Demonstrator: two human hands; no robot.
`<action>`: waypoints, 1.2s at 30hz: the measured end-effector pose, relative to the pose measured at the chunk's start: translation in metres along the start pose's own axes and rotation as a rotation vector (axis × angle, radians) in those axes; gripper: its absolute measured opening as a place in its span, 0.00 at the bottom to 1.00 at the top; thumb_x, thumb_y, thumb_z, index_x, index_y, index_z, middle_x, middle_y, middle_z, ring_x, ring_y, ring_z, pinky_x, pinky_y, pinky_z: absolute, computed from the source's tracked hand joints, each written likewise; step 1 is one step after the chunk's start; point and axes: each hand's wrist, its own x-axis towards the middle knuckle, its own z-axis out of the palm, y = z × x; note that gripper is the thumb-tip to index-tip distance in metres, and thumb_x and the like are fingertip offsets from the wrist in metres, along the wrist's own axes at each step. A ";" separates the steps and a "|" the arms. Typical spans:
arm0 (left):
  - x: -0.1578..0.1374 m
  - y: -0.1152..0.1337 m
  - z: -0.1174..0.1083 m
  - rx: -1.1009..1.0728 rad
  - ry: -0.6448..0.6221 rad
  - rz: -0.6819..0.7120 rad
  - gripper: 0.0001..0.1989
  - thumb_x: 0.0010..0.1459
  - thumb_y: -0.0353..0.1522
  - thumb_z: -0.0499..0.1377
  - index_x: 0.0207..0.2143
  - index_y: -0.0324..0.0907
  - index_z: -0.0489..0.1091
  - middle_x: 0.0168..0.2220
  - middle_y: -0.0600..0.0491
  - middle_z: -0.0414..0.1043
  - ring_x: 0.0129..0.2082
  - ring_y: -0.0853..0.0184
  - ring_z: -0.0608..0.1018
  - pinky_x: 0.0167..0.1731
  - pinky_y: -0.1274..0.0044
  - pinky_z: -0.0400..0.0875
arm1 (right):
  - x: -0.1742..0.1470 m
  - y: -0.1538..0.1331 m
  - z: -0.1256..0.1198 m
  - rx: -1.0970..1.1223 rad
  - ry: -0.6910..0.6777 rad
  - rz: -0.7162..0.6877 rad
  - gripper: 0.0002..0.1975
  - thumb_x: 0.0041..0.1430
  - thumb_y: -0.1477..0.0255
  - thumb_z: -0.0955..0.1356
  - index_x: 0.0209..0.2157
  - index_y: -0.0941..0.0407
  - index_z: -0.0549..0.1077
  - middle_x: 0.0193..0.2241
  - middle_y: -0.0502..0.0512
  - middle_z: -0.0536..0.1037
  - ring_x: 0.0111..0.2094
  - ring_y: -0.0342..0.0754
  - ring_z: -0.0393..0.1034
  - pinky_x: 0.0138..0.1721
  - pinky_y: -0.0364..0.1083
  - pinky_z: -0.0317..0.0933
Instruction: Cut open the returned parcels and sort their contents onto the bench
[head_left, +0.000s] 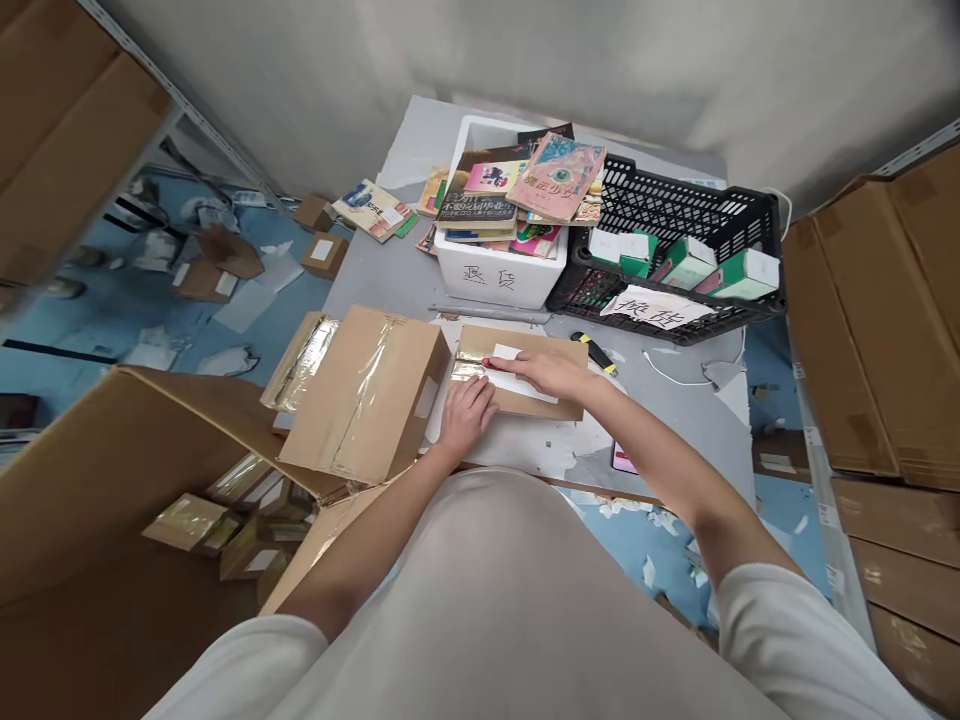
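Note:
A small cardboard box (pixel 566 362) lies on the table in front of me, with a white label (pixel 506 352) and shiny tape (pixel 471 368) on its upper face. My left hand (pixel 466 410) rests on the box's front left corner, its fingers laid out over the cardboard. Over the box's top, my right hand (pixel 544 372) is closed around a small red tool (pixel 487 363). Only the red end shows, at the taped part; its kind I cannot make out. Behind the box's right end lies a black and yellow utility knife (pixel 594 353).
A larger taped box (pixel 367 390) stands close to the left. At the back are a white bin (pixel 499 270) heaped with books and a black crate (pixel 667 200) holding green-and-white packs. A phone (pixel 624 458) lies near the front edge. A big open carton (pixel 97 480) holds several small boxes.

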 end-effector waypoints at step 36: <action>-0.002 -0.001 0.001 0.039 0.004 -0.003 0.17 0.63 0.40 0.52 0.50 0.43 0.71 0.53 0.43 0.72 0.58 0.55 0.70 0.55 0.60 0.63 | 0.014 -0.021 -0.004 -0.406 -0.184 -0.078 0.32 0.67 0.76 0.54 0.67 0.38 0.40 0.52 0.63 0.69 0.40 0.52 0.74 0.36 0.46 0.60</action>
